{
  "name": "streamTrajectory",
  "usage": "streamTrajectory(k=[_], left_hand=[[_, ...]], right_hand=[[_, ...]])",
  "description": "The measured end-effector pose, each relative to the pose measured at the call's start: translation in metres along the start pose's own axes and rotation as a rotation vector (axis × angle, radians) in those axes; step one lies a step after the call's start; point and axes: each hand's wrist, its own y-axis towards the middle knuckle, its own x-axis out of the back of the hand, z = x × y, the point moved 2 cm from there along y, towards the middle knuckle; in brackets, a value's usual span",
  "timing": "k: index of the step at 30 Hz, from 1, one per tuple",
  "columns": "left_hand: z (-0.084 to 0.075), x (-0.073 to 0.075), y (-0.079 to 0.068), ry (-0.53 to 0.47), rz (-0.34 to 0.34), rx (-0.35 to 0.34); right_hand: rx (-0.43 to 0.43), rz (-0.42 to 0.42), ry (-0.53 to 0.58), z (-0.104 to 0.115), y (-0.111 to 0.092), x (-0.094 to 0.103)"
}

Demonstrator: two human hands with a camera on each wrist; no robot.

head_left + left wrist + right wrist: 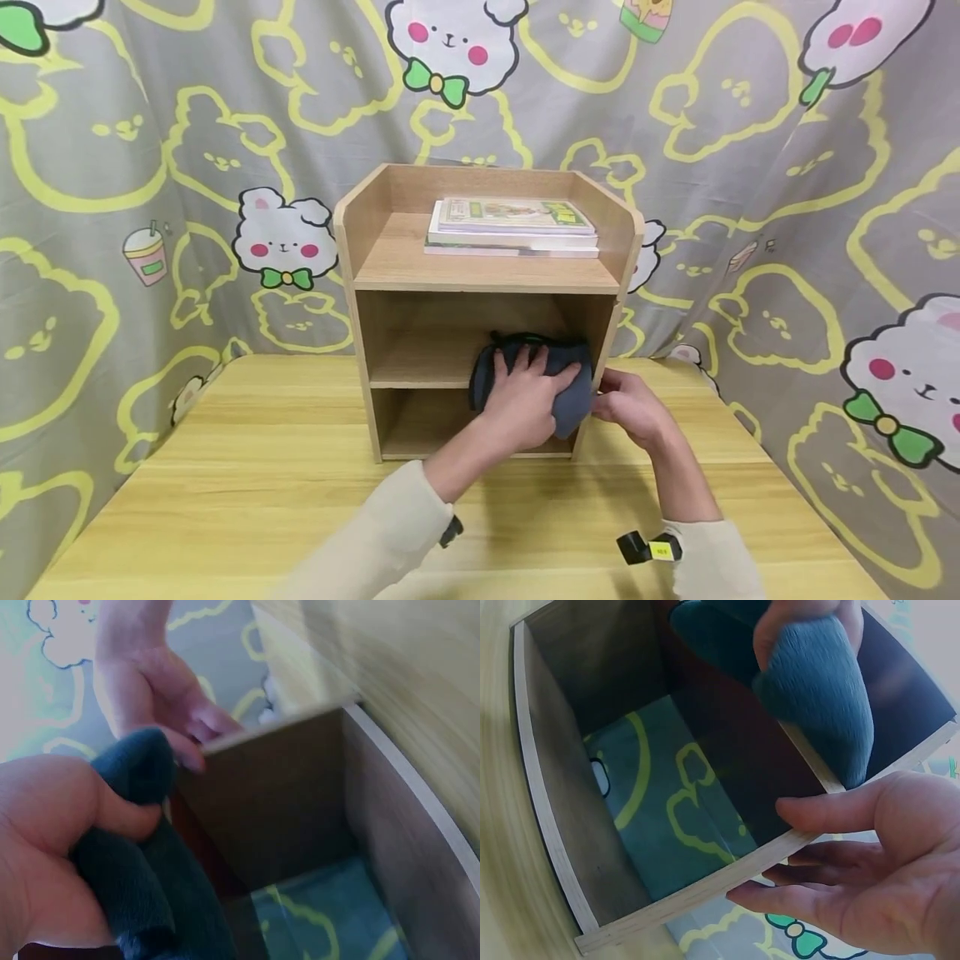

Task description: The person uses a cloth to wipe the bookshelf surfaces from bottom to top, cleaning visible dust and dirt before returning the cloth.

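Observation:
My left hand (525, 404) grips a dark blue, fuzzy cloth (573, 400) at the front of the small wooden shelf unit (480, 283). In the left wrist view the thumb presses into the folds of the cloth (161, 877). The bundle overlaps the middle shelf board and the upper part of the bottom compartment, near the right side panel. My right hand (633, 408) is at that panel, holding its front edge (772, 851) with the thumb on the inner side and the fingers on the outer side.
Several books (517, 229) lie stacked on the top of the unit, between raised sides. The unit stands on a light wooden table (262, 467). A patterned grey curtain (465, 83) hangs behind and at both sides.

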Motion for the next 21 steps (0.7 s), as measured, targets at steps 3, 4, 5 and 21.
streamTrajectory(k=[3, 4, 5, 21], left_hand=[[0.015, 0.002, -0.005, -0.046, -0.008, -0.040], [0.020, 0.003, -0.007, -0.055, -0.008, -0.046], [0.026, 0.004, -0.009, -0.061, -0.007, -0.049], [0.121, 0.021, -0.060, -0.151, -0.043, 0.068]], right_hand=[[-0.005, 0.000, -0.043, 0.000, 0.001, -0.001], [-0.007, 0.000, -0.052, -0.001, 0.001, -0.001], [-0.008, 0.000, -0.060, -0.001, 0.001, -0.001], [0.006, 0.016, -0.062, 0.000, -0.001, -0.005]])
